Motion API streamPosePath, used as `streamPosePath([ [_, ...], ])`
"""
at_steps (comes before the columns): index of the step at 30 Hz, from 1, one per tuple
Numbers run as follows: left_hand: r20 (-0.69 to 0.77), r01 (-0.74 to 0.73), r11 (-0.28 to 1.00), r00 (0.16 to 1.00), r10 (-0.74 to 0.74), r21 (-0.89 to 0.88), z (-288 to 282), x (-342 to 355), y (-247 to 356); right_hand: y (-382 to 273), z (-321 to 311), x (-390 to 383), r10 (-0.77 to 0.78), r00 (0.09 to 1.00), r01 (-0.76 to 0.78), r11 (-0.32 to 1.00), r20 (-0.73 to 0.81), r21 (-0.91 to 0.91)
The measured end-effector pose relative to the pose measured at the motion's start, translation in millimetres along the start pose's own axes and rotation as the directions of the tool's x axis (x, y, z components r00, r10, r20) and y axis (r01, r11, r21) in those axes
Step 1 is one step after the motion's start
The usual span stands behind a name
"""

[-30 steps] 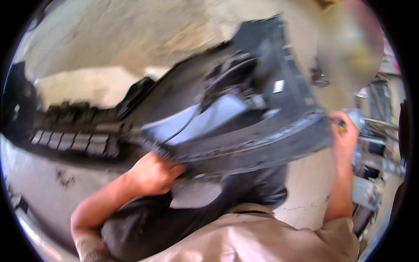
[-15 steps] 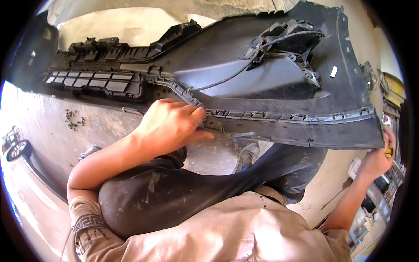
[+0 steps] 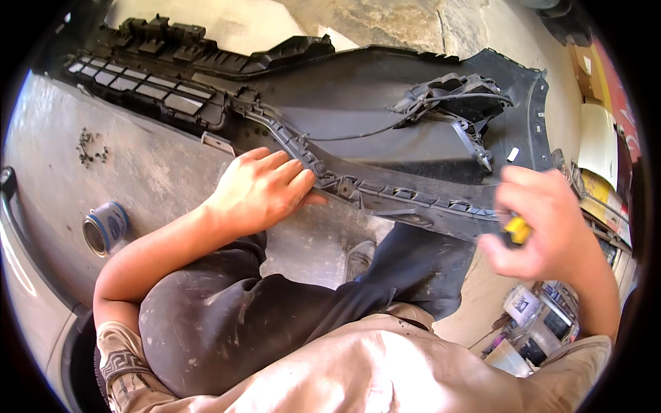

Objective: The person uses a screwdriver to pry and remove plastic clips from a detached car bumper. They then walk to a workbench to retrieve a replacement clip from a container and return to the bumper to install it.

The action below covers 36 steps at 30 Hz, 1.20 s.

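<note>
Bumper point(image 3: 358, 107): left end lost at the view's dark rim. Right hand point(image 3: 551, 220) blurred, closed around a yellow-and-black piece point(image 3: 518, 230), mostly hidden, kind unclear; contact with bumper's near edge cannot be told. Left hand point(image 3: 260, 189) grips that edge, thumb below. Bumper stretches over concrete floor point(image 3: 165, 172); on its near side, leftward, dark bits point(image 3: 89, 148) and a blue-banded cylinder point(image 3: 116, 221); rightward, clutter point(image 3: 547, 320). Bumper black, ribbed, slotted, with thin cable point(image 3: 358, 135), white label point(image 3: 513, 155).

Room over panel point(image 3: 334, 100), left of bracket point(image 3: 474, 87)
</note>
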<state>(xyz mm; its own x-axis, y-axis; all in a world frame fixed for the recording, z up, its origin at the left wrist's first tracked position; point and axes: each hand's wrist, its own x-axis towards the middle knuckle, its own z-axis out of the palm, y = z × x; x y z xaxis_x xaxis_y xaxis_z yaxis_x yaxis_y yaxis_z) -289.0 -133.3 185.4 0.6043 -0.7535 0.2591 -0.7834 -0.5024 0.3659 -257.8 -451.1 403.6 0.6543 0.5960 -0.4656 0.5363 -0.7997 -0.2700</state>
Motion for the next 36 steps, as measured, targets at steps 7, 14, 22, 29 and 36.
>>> streamPosePath([
  [7, -0.214, -0.032, 0.999, 0.977, 0.022, -0.041, 22.2, 4.9, 7.6, -2.0, 63.0, 55.5, -0.106, 0.934, 0.133, 0.99, 0.342, -0.055],
  [14, -0.288, -0.065, 0.998, 0.956, 0.062, -0.001, 30.5, 2.2, 13.9, -2.5, 91.4, 59.1, -0.309, 0.944, 0.312, 0.95, 0.117, -0.007],
  [22, -0.336, -0.058, 0.998, 0.941, 0.047, -0.024, 34.9, 4.9, 16.3, -8.7, 94.3, 57.7, -0.388, 0.921, 0.385, 0.92, -0.029, -0.073],
  [29, -0.311, -0.069, 0.996, 0.949, 0.049, -0.051, 34.8, 4.8, 17.9, -5.4, 101.6, 57.6, -0.459, 0.887, 0.462, 0.881, 0.053, -0.098],
  [36, -0.286, -0.062, 0.997, 0.957, 0.046, -0.049, 31.8, 5.9, 20.2, -8.7, 98.0, 57.5, -0.445, 0.885, 0.46, 0.881, 0.132, -0.109],
])
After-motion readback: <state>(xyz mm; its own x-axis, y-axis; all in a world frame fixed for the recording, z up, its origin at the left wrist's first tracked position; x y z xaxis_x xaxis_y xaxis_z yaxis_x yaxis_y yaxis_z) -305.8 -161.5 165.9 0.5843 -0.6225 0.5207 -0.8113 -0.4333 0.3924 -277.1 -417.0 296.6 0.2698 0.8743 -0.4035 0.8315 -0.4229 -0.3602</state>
